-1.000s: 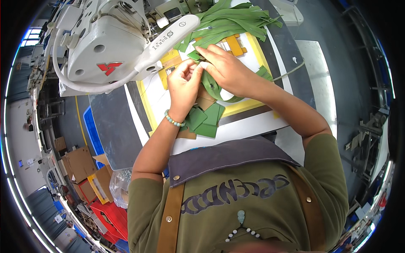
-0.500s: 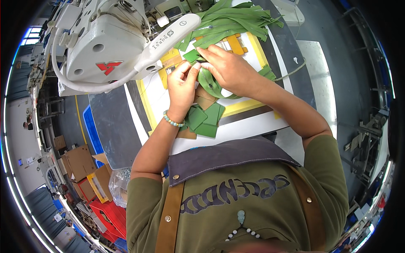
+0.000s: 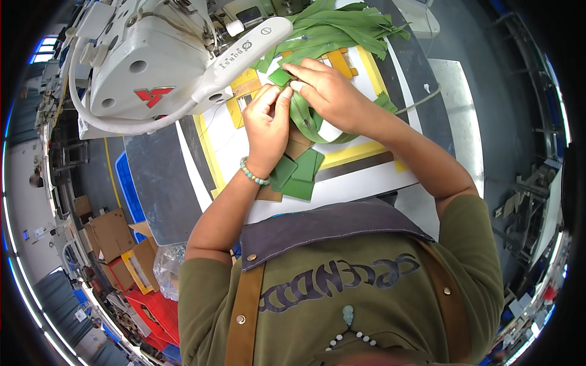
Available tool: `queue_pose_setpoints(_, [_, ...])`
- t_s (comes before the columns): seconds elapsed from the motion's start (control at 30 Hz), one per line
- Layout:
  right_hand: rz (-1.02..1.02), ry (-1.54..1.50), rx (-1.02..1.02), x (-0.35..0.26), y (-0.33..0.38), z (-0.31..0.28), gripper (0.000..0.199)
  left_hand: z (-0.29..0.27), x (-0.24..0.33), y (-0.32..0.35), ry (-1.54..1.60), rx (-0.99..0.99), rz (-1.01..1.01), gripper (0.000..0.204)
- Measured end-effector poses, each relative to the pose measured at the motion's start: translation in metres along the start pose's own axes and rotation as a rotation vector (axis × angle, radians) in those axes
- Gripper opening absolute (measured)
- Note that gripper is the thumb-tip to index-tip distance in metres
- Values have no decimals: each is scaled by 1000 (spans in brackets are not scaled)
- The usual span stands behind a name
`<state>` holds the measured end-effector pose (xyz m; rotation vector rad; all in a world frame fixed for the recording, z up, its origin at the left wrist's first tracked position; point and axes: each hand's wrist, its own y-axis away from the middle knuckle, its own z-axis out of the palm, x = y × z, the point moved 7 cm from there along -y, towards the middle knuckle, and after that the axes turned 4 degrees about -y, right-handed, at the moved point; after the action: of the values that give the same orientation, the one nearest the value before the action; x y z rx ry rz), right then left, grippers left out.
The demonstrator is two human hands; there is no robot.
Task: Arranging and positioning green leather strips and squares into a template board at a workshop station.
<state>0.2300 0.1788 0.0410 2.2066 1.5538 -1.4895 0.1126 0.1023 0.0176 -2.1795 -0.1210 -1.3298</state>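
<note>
Green strap [image 3: 305, 119] is pinched by both hands, left hand [image 3: 267, 125] and right hand [image 3: 326, 91] close together, near the bench's far edge beside the sewing machine [image 3: 152, 61]. Green cut pieces [image 3: 299, 174] lie toward the near edge. Cardboard boxes [image 3: 113, 235] on the floor apparently hold nothing discernible.

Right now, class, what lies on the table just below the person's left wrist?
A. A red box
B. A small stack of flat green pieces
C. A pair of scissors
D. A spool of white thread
B: flat green pieces lie stacked on the table right below the left wrist, beside its bead bracelet; no scissors, spool or red box lies there.
</note>
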Motion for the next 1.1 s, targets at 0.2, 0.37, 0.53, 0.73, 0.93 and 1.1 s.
queue_pose_setpoints(0.2, [43, 53, -35, -3, 4, 2, 42, 1, -21, 0, 160, -9, -151, 23])
queue_pose_setpoints(0.37, [30, 71, -33, -4, 6, 4, 41, -4, -26, 2, 271, 56, -275, 23])
queue_pose_setpoints(0.53, [37, 120, 14, -6, 6, 1, 41, -6, -32, 2, 256, 54, -280, 21])
queue_pose_setpoints(0.73, [8, 177, -8, -6, 7, 1, 42, -6, -33, 6, 240, -2, -311, 15])
queue_pose_setpoints(0.93, [-42, 194, 21, -10, 7, 0, 42, -1, -33, 8, 256, -74, -340, 24])
queue_pose_setpoints(1.1, [-24, 166, 13, -11, 4, -4, 41, -6, -22, 3, 299, -65, -202, 22])
